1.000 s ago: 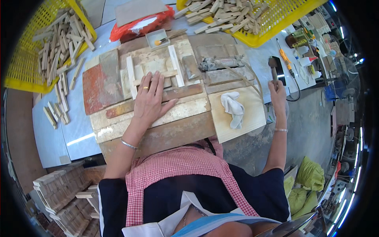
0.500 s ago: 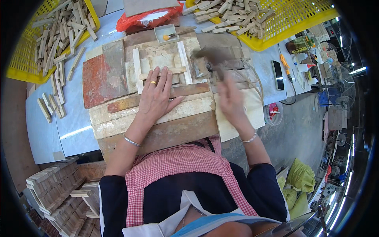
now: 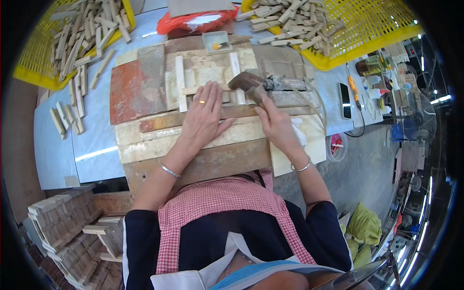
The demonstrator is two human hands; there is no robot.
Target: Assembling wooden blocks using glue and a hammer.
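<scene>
L hand (image 3: 205, 115) flat on wood crosspiece (image 3: 190, 90), thumb out. R hand (image 3: 279, 125) grips hammer (image 3: 247, 82), head nr R strip (image 3: 235, 63), contact unclear.

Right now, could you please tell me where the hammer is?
In the head view, the hammer is in the upper middle, slightly right of centre, gripped by the right hand, its head overlapping the right-hand pale wooden strip.

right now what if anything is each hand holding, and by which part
The right hand grips a hammer by its handle. The left hand grasps nothing; it lies flat, fingers over a wooden crosspiece.
</scene>
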